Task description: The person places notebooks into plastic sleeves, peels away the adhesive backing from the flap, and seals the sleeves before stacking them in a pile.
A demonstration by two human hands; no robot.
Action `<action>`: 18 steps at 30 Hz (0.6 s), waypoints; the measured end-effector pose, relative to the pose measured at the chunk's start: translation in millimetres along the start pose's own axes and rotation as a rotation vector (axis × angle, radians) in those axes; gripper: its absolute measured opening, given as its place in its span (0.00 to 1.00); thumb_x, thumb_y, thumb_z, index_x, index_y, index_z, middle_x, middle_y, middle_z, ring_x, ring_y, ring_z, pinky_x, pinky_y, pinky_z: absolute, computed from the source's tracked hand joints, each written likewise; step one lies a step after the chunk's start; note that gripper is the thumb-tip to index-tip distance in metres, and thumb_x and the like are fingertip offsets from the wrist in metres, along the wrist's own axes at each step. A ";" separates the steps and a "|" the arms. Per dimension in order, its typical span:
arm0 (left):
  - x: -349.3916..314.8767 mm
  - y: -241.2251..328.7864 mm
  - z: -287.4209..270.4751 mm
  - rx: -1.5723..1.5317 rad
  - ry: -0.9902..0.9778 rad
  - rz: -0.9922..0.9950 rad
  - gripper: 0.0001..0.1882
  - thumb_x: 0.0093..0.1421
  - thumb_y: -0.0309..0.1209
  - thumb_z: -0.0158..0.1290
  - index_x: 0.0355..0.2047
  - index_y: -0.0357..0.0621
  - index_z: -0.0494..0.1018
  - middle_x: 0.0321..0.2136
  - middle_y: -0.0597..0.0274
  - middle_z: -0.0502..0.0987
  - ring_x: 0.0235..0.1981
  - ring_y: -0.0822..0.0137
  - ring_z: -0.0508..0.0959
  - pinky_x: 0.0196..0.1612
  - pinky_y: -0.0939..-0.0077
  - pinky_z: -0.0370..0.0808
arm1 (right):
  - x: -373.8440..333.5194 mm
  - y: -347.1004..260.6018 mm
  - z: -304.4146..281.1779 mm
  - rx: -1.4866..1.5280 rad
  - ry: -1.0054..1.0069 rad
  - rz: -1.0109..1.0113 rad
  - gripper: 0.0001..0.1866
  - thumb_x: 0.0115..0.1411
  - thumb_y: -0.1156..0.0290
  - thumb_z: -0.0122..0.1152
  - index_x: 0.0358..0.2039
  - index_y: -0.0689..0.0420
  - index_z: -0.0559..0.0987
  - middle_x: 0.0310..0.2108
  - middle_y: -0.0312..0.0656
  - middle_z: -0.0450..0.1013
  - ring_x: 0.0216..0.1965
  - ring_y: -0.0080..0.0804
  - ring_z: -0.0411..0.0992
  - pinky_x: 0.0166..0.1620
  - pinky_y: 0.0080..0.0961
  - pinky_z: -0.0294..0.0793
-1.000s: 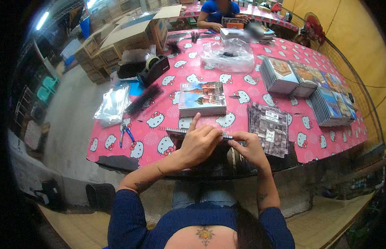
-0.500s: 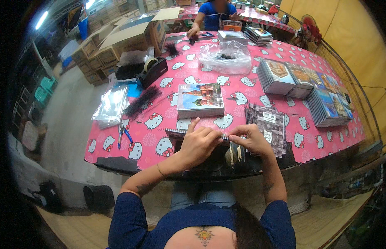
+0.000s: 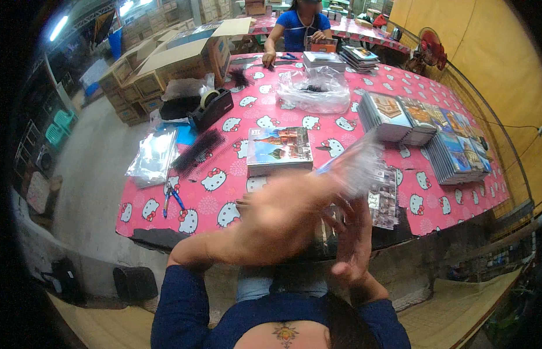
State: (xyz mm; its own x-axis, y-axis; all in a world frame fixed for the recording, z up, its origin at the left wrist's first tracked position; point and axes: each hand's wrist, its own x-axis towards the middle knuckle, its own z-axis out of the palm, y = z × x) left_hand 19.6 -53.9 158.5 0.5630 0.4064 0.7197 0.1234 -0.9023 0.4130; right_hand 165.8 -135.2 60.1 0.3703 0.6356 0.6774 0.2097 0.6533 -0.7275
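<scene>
My left hand (image 3: 282,212) is smeared by motion above the front edge of the table, its fingers closed round a blurred notebook (image 3: 358,166) that tilts up to the right. My right hand (image 3: 353,238) is just below and to the right, palm turned up, with fingers and thumb apart. Beyond my hands lies a stack of notebooks (image 3: 280,145) with a colourful domed building on the cover. Partly hidden behind the blurred notebook are grey-patterned notebooks (image 3: 384,200).
Stacked notebooks (image 3: 387,116) stand at the right. At the left are black wire spirals (image 3: 198,151), clear plastic sleeves (image 3: 151,157), blue-handled pliers (image 3: 174,198) and a tape dispenser (image 3: 211,110). A plastic bag (image 3: 314,96) lies farther back. A co-worker (image 3: 300,29) sits across the table.
The notebook has swung up from the table edge to the right. My left hand has turned with it; my right hand has dropped toward me and opened. The view has shifted slightly.
</scene>
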 end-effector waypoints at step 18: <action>-68.1 -287.1 42.5 0.276 -0.414 -0.096 0.09 0.58 0.32 0.51 0.37 0.44 0.76 0.29 0.49 0.78 0.34 0.49 0.80 0.35 0.55 0.75 | 59.3 124.6 -102.3 -0.613 -0.234 0.217 0.30 0.52 0.69 0.68 0.56 0.60 0.71 0.57 0.53 0.66 0.59 0.47 0.64 0.62 0.38 0.61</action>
State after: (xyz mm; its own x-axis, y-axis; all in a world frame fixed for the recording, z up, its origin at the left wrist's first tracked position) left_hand -19.4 171.4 -32.8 0.8082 0.4491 0.3809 0.3709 -0.8906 0.2631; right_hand 306.5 -58.2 -1.5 0.2710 0.8427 0.4652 0.6523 0.1946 -0.7325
